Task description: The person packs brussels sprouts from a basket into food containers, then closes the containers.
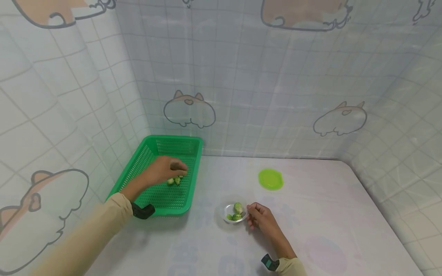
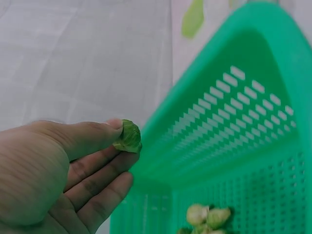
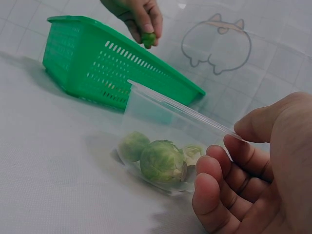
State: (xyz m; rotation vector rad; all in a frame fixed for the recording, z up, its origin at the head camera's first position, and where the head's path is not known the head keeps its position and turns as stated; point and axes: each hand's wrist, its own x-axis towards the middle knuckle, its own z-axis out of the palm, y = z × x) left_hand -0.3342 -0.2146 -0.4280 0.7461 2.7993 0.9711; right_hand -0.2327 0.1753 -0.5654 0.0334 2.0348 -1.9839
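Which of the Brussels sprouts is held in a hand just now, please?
The sprout pinched by the left hand above the green basket; the other sprouts lie in that basket or the clear bowl.

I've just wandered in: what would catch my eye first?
Probably the bright green basket at the table's left, with the left hand above it pinching a small sprout. Next, a clear bowl near the middle, its rim pinched by the right hand, with more sprouts inside. Beyond it lies a lime-green disc.
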